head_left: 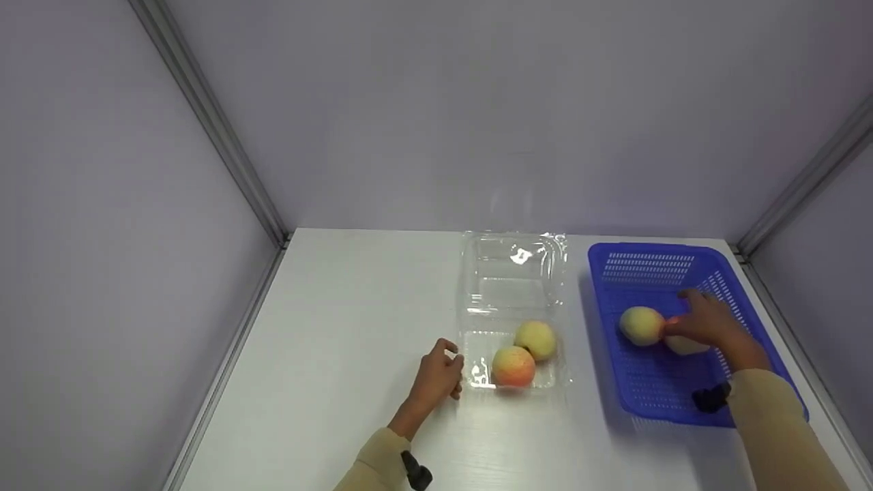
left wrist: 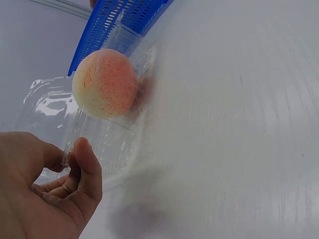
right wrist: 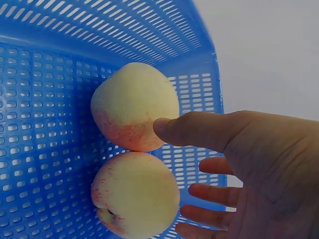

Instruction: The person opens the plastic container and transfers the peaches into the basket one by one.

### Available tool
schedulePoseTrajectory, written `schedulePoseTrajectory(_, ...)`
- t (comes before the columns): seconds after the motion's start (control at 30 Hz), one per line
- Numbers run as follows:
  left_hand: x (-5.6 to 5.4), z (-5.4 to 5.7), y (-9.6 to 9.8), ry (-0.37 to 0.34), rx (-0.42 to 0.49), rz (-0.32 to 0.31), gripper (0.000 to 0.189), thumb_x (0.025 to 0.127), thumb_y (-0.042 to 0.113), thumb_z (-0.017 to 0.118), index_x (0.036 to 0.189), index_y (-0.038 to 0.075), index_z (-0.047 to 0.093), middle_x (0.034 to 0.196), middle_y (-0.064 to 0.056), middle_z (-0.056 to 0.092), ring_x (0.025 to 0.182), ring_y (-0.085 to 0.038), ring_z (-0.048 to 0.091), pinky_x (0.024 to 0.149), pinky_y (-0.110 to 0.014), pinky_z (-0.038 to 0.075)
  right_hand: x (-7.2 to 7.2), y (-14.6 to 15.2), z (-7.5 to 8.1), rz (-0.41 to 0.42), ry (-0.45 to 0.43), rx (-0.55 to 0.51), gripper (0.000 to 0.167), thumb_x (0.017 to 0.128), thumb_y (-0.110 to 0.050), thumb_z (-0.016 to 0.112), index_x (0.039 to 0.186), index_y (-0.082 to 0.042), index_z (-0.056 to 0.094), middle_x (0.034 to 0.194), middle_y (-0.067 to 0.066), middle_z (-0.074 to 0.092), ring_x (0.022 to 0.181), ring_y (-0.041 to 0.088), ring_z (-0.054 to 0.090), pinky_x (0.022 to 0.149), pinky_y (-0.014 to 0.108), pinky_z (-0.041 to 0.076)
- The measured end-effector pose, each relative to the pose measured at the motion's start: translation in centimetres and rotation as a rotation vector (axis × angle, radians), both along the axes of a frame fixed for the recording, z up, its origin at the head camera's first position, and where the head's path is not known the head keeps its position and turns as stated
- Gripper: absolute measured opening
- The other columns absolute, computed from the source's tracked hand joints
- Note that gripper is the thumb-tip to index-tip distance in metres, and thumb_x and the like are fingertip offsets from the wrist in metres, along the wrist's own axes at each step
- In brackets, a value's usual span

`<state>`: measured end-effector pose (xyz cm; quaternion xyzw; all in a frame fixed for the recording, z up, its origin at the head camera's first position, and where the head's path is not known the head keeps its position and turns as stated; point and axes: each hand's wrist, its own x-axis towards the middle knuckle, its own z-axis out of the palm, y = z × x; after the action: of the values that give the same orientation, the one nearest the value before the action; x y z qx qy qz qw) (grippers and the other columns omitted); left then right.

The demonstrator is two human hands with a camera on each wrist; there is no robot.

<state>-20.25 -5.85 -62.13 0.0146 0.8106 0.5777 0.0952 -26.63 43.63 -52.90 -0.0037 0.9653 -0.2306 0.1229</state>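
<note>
My left hand (head_left: 436, 374) pinches the near left rim of a clear plastic clamshell box (head_left: 479, 351) between thumb and fingers, as the left wrist view shows. The box lies with its lid folded back. Inside it sit a red-blushed peach (head_left: 513, 368) and a yellower peach (head_left: 536, 339). My right hand (head_left: 711, 326) reaches into a blue plastic basket (head_left: 655, 402) with thumb and fingers spread apart. In the right wrist view two peaches lie side by side there; the thumb tip overlaps one peach (right wrist: 132, 102), and the fingertips are beside the other peach (right wrist: 137, 196).
The basket, with slotted walls, stands on the right of the white table (head_left: 341, 307), a narrow gap from the box. The open lid (head_left: 515, 273) extends toward the back wall (head_left: 436, 136). Grey-framed panels enclose both sides.
</note>
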Motion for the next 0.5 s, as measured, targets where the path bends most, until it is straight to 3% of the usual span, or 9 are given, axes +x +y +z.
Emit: schedulePoseTrajectory(0.5,0.0,0.0,-0.2,0.004,-0.012,-0.006,0.027,0.109,0.012,0.054,0.129,-0.006,0.053,0.071,-0.002,0.062,0.048,-0.009,0.058,0.047,-0.024,0.053,0.4,-2.2,1.7,0.058,0.1,0.027,0.087,0.092,-0.032,0.081,0.15,0.017,0.038,0.152,0.052,0.029,0.137,0.071,0.031,0.108,0.085,0.033)
